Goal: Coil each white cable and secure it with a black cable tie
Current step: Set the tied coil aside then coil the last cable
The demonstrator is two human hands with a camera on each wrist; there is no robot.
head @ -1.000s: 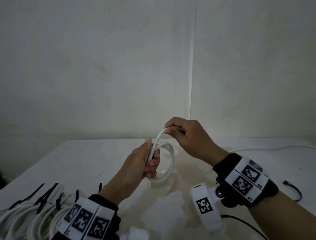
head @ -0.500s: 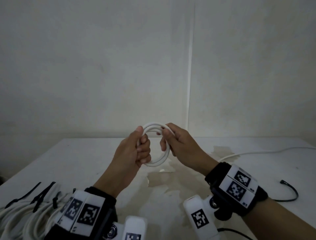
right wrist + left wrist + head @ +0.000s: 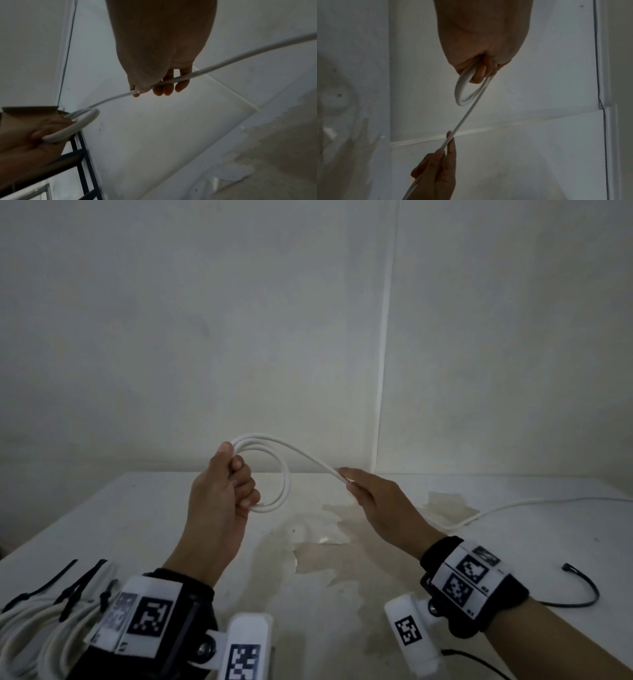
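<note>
Cable coiling above the counter.
My left hand clenches the small white coil; my right hand pinches the strand running off it. Finished bundles with black ties lie near my left wrist.

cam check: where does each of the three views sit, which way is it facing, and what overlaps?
Head: on the head, facing forward and down at the table and wall; both forearms, left hand, right hand show.
Left wrist: along the left hand gripping the coil; right hand pinches the cable.
Right wrist: along the right hand pinching the cable; left hand at lower left.
Shared: all three show both hands and the coil.
</note>
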